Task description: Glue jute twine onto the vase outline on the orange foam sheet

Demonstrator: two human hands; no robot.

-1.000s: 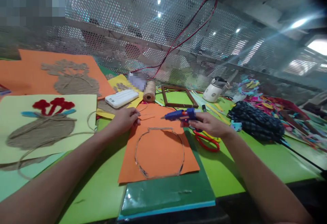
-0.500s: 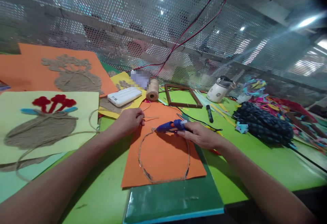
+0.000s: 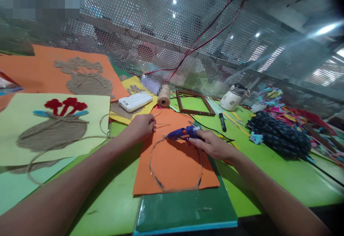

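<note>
My right hand (image 3: 213,143) is wrapped round a blue glue gun (image 3: 179,133). The gun's nozzle points left, at the upper left end of a twine outline (image 3: 150,160) that curves like a pot on an orange sheet (image 3: 177,166). My left hand (image 3: 142,126) is closed in a pinch by the sheet's upper left edge. A loose end of twine (image 3: 162,124) sticks out from its fingertips, and more twine (image 3: 63,144) trails to the left behind the wrist. Beneath the sheet lies a glossy green board (image 3: 185,211).
Finished twine-pot pictures, one on pale yellow paper (image 3: 16,114), lie at left. Behind the sheet are a white power bank (image 3: 135,102), a twine spool (image 3: 163,96) and a brown frame (image 3: 209,108). Rightward are a marker (image 3: 222,122), a white bottle (image 3: 230,98) and dark checked cloth (image 3: 279,133).
The whole view has shifted slightly, so things appear a little further right. Both hands, the glue gun and the twine hold almost the same places over the orange sheet.
</note>
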